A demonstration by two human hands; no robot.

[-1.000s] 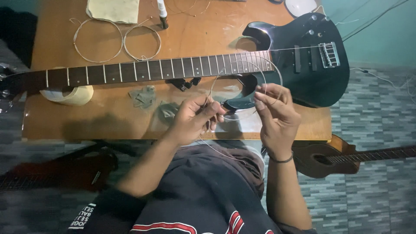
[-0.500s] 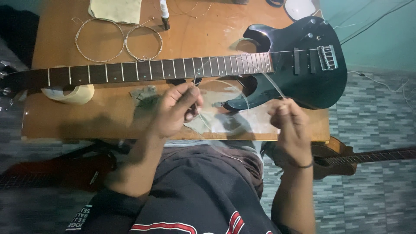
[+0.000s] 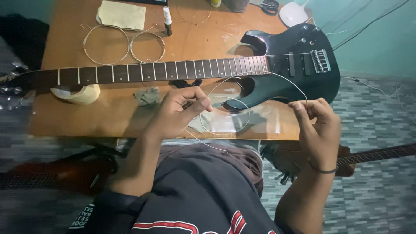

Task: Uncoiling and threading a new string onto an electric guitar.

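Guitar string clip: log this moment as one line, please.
left hand: pinches guitar string | right hand: pinches other end | string: arcs between them | black electric guitar: flat on wooden table

Saw bare forearms, thin dark bracelet (image 3: 323,169) on right wrist, dark shirt (image 3: 195,199) bearing red-and-white print.

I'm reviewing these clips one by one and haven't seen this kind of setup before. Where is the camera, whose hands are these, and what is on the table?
The one picture comes from a camera worn on the person's head, looking down at their own bare hands. The left hand and right hand each pinch a thin guitar string that arcs and loops between them. On the wooden table lies a black electric guitar, two coiled strings, a cloth, a small bottle and a tape roll. Another guitar lies on the floor.
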